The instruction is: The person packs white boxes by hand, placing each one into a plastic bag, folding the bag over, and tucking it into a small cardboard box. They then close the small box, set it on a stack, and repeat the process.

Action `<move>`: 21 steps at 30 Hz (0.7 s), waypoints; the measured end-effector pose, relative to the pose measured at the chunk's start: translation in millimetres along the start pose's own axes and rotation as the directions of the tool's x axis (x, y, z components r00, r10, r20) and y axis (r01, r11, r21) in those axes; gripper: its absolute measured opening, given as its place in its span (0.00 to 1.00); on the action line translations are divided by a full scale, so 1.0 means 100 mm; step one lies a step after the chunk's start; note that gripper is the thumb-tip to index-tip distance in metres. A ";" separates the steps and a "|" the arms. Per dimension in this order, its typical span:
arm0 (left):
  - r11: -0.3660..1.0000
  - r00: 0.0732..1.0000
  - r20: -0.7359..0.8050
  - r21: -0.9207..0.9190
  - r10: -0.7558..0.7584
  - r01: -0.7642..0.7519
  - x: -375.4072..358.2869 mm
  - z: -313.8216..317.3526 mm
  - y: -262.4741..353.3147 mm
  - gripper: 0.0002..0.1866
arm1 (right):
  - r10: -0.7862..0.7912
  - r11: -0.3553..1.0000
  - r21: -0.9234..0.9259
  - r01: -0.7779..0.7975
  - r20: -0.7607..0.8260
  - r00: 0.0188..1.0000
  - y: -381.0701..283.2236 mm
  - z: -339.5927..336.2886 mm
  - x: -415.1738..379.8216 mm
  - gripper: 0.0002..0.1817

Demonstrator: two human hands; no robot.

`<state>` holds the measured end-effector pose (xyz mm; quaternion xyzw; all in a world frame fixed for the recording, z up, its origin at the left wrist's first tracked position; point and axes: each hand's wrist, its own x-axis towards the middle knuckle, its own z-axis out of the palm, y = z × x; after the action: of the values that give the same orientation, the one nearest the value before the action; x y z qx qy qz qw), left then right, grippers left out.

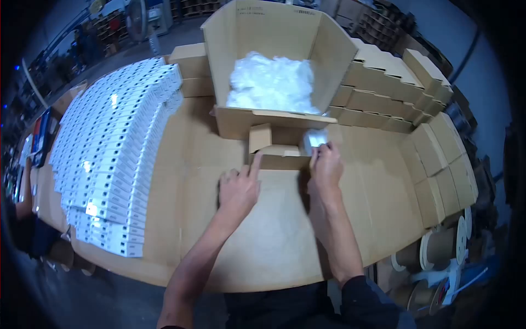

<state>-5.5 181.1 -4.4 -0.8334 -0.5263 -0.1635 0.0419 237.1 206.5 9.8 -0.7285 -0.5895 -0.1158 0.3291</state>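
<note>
A small open cardboard box (285, 162) lies in front of the large carton, its flap raised on the left. My left hand (239, 189) is at its near left corner, the index finger stretched out against the cardboard and the other fingers bent, holding nothing. At the right end of the box, my right hand (327, 167) pinches a shiny, clear plastic-wrapped packet (314, 140). What is inside the wrapping cannot be made out. The fingertips partly cover the packet's lower edge.
Behind the small box stands a large open carton (224, 123) holding clear plastic bags (271, 82). Rows of small white boxes (109, 148) fill the table's left side. Closed brown boxes (378, 82) are stacked at the right and back. Cable spools (444, 247) sit below the right edge.
</note>
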 end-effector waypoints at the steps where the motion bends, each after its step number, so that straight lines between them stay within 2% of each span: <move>1: 1.000 1.000 -0.003 0.006 -0.015 0.015 0.00 0.01 -0.01 0.50 | 0.020 1.000 0.004 -0.020 0.039 0.999 -0.03 -0.07 -0.01 0.11; 4: 0.998 0.998 -0.035 -0.056 -0.044 0.042 -0.10 -0.13 0.00 0.52 | 0.058 0.997 0.035 -0.065 0.156 0.986 0.00 -0.16 -0.15 0.18; 6: 0.989 0.993 -0.100 -0.139 -0.056 0.042 -0.31 -0.30 -0.04 0.50 | -0.043 0.999 -0.012 0.046 0.185 0.982 -0.10 -0.29 -0.30 0.23; 8: 0.972 0.969 -0.226 -0.232 -0.102 0.049 -0.71 -0.53 -0.12 0.45 | -0.134 0.987 0.091 0.133 0.004 0.991 -0.29 -0.34 -0.39 0.30; 9: 0.961 0.949 -0.294 -0.274 -0.116 0.033 -0.84 -0.66 -0.13 0.43 | -0.194 0.965 0.185 0.187 0.020 0.981 -0.45 -0.34 -0.39 0.31; 11: 0.954 0.921 -0.337 -0.283 -0.197 0.101 -1.22 -1.07 -0.19 0.38 | -0.286 0.905 0.345 0.250 0.055 0.957 -0.75 -0.43 -0.48 0.34; 12: 0.949 0.905 -0.360 -0.292 -0.227 0.122 -1.42 -1.23 -0.26 0.35 | -0.347 0.809 0.522 0.268 0.057 0.936 -1.05 -0.48 -0.54 0.34; 13: 0.952 0.876 -0.408 -0.261 -0.256 0.157 -1.59 -1.34 -0.39 0.34 | -0.398 0.771 0.593 0.233 0.162 0.903 -1.28 -0.48 -0.61 0.35; 15: 0.952 0.808 -0.506 -0.210 -0.301 0.223 -1.89 -1.57 -0.69 0.30 | -0.612 0.583 0.738 0.341 0.122 0.781 -1.81 -0.51 -0.74 0.35; 18: 0.939 0.760 -0.567 -0.076 -0.317 0.335 -2.19 -1.75 -1.27 0.30 | -0.810 0.425 0.777 0.465 0.096 0.579 -2.60 -0.60 -0.87 0.34; 20: 0.934 0.776 -0.545 -0.038 -0.318 0.356 -2.25 -1.86 -1.55 0.29 | -0.881 0.301 0.807 0.509 0.030 0.473 -3.00 -0.47 -0.97 0.36; 21: 0.938 0.794 -0.528 -0.012 -0.301 0.348 -2.27 -1.90 -1.65 0.30 | -0.892 0.288 0.804 0.520 0.029 0.450 -3.17 -0.43 -1.01 0.38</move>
<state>-284.5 12.1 86.2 -0.6520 -0.6364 -0.3656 0.1903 -77.8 129.5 94.8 -0.1884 -0.9119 0.1617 0.3267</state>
